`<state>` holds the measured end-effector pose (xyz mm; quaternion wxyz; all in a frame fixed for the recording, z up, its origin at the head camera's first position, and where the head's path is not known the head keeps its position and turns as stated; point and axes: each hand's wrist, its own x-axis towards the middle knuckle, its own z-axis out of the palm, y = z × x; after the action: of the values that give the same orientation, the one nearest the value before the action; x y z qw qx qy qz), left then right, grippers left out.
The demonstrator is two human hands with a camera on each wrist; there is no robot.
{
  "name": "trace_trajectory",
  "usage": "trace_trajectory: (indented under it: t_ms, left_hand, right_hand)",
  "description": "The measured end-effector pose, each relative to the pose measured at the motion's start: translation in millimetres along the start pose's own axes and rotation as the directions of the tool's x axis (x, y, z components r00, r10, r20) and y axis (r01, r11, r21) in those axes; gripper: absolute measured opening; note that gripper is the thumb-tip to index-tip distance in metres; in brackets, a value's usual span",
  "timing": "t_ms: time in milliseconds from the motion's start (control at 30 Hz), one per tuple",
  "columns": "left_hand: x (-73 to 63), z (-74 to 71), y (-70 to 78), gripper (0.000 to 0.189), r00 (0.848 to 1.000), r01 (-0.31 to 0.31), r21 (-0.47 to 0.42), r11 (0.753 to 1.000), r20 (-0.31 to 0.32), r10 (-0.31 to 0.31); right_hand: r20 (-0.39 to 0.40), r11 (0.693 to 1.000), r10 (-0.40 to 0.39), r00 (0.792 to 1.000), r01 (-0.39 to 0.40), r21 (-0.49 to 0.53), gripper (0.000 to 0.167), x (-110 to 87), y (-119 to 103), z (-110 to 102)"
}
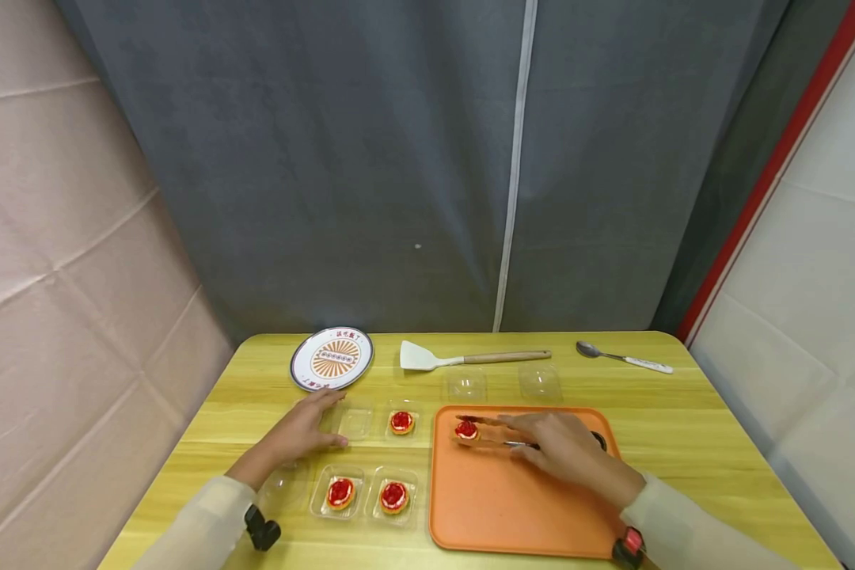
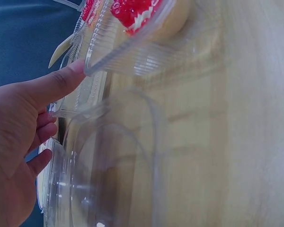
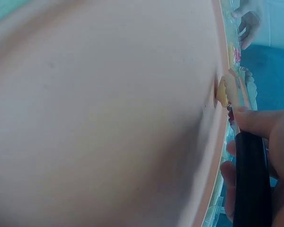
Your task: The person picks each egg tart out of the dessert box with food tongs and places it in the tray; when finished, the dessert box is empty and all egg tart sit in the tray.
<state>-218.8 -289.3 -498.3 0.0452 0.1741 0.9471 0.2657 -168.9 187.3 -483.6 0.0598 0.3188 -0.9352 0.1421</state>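
My right hand (image 1: pixel 559 445) grips a pair of tongs (image 3: pixel 252 179) with dark handles. The tongs' jaws lie on either side of a red-topped tart (image 1: pixel 466 431) at the tray's left end; I cannot tell whether it is lifted. Beneath is the orange tray (image 1: pixel 520 507). My left hand (image 1: pixel 295 435) has its fingers spread and its thumb apart, around the left side of a clear plastic box (image 1: pixel 357 423) with nothing in it. Nearby boxes hold a back tart (image 1: pixel 402 423), a front-left tart (image 1: pixel 340 493) and a front-right tart (image 1: pixel 394 497).
A patterned plate (image 1: pixel 333 359) stands at the back left. Behind the tray lie a white spatula (image 1: pixel 420 358), clear lids (image 1: pixel 466 384) and a spoon (image 1: pixel 623 359). Another clear plastic piece (image 1: pixel 285 483) sits beside my left forearm. A grey curtain (image 1: pixel 370 174) hangs behind the table.
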Motion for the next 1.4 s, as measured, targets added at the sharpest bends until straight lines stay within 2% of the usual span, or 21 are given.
trace_trajectory:
  t_ms: [167, 400, 533, 667, 833, 1033, 1167, 1400]
  left_hand:
    - [1.1, -2.6, 0.4, 0.093, 1.0, -0.031, 0.032, 0.999, -0.001, 0.031]
    - [6.3, -5.7, 5.1, 0.097, 0.991, -0.126, 0.1, 0.987, -0.034, 0.13]
    - [11.8, -5.3, 21.5, 0.094, 0.987, -0.152, 0.084, 0.985, -0.035, 0.156]
    - [19.8, 1.3, 38.9, 0.092, 0.985, -0.175, 0.06, 0.983, 0.013, 0.175]
    - [30.4, 13.2, 52.0, 0.093, 0.978, -0.202, 0.047, 0.978, 0.06, 0.199]
    - [39.2, 26.1, 54.4, 0.093, 0.976, -0.198, 0.046, 0.979, 0.097, 0.193]
    - [40.7, 31.3, 51.9, 0.093, 0.978, -0.173, 0.011, 0.985, 0.118, 0.171]
    - [39.3, 34.6, 49.7, 0.086, 0.982, -0.154, -0.014, 0.988, 0.111, 0.154]
  right_hand:
    - [0.018, 0.999, 0.011, 1.0, -0.011, 0.033, 0.053, -1.9, -1.5, -3.4]
    - [0.061, 0.994, 0.025, 0.998, -0.031, 0.108, 0.054, -0.6, -3.6, -10.8]
    - [0.069, 0.996, 0.016, 0.997, -0.021, 0.082, 0.055, 6.8, -5.5, -14.0]
    - [0.06, 1.0, -0.024, 0.998, 0.023, 0.021, 0.056, 20.7, -11.1, -14.6]
    - [0.045, 0.997, -0.066, 0.997, 0.068, -0.03, 0.055, 41.3, -23.0, -13.9]
    - [0.071, 0.996, -0.074, 0.995, 0.076, -0.037, 0.053, 65.6, -39.3, -11.2]
    - [0.096, 0.996, -0.076, 0.992, 0.08, -0.04, 0.052, 79.9, -50.9, -11.2]
    - [0.187, 0.994, -0.049, 0.981, 0.066, -0.084, 0.051, 99.6, -67.2, -14.1]
